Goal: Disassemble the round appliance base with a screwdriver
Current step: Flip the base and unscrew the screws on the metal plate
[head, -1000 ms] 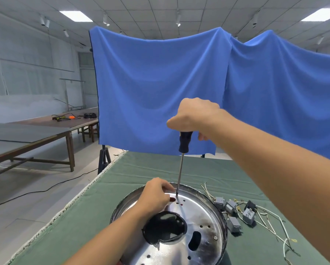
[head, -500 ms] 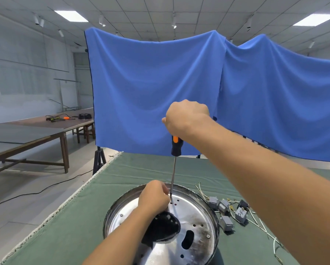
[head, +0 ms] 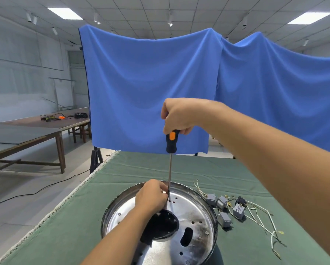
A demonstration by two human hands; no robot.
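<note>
round base [head: 194, 217] | right hand [head: 177, 116] grips screwdriver [head: 170, 150] upright | left hand [head: 152, 196] pinches tip

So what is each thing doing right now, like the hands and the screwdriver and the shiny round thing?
right hand: grips the screwdriver handle from above.
screwdriver: upright, tip down on the round base.
left hand: curled at the screwdriver tip, steadying it.
round base: lying on the green cloth, open side up.
grey parts with wires: loose on the cloth, beside the base.
blue cloth: hanging behind the table.
</note>
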